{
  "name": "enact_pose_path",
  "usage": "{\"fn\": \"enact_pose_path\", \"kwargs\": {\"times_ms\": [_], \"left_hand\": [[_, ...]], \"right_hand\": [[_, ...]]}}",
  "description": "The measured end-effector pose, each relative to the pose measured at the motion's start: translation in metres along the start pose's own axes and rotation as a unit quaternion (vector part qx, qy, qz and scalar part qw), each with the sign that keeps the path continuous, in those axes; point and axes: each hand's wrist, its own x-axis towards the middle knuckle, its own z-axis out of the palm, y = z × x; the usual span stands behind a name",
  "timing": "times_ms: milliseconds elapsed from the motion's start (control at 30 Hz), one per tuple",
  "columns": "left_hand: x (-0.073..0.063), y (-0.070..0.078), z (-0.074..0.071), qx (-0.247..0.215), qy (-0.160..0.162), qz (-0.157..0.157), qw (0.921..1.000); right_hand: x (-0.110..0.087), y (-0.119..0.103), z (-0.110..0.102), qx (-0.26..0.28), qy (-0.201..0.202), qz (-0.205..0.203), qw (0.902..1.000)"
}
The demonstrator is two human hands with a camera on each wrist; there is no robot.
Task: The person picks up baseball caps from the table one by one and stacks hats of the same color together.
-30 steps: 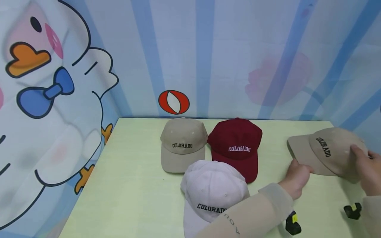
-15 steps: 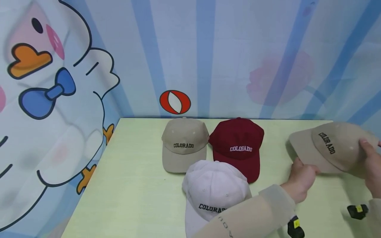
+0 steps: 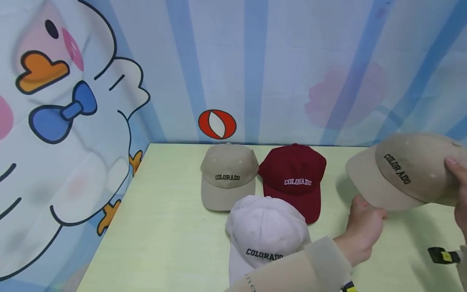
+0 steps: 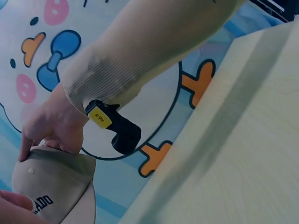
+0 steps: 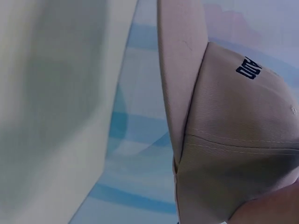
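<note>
A beige baseball cap [image 3: 410,170] with dark COLORADO lettering is held tilted above the right side of the table, its brim pointing left. My left hand [image 3: 361,233] pinches the lower edge of the brim. At the crown's right side my right hand [image 3: 461,190], partly cut off by the frame, grips the cap with the thumb on the outside. The left wrist view shows the right hand [image 4: 56,121] over the crown [image 4: 51,177]. In the right wrist view, brim [image 5: 184,70] and crown [image 5: 238,107] stand apart from the table surface.
On the pale yellow table [image 3: 157,243] lie another beige cap [image 3: 229,174], a burgundy cap [image 3: 294,178] and a white cap [image 3: 268,227], close together. My left sleeve [image 3: 295,271] passes over part of the white cap. A cartoon-printed backdrop [image 3: 281,73] stands behind.
Both hands have raised the beige cap higher off the table, and its shadow has spread. The view has shifted slightly. The other caps have stayed in place.
</note>
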Motion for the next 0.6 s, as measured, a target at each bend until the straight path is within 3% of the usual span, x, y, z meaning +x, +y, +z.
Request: {"fn": "enact_pose_path", "kwargs": {"times_ms": [167, 333, 600], "left_hand": [[-0.009, 0.012, -0.014, -0.045, 0.002, -0.001, 0.999], [-0.015, 0.022, -0.031, -0.086, -0.003, -0.001, 0.9963], [-0.024, 0.045, -0.068, -0.086, -0.052, -0.003, 0.9949]], "right_hand": [[-0.004, -0.027, 0.009, 0.004, -0.048, 0.038, 0.9981], [-0.013, -0.061, 0.026, 0.092, -0.051, 0.071, 0.9918], [-0.022, -0.091, 0.05, 0.149, -0.065, 0.026, 0.9864]]}}
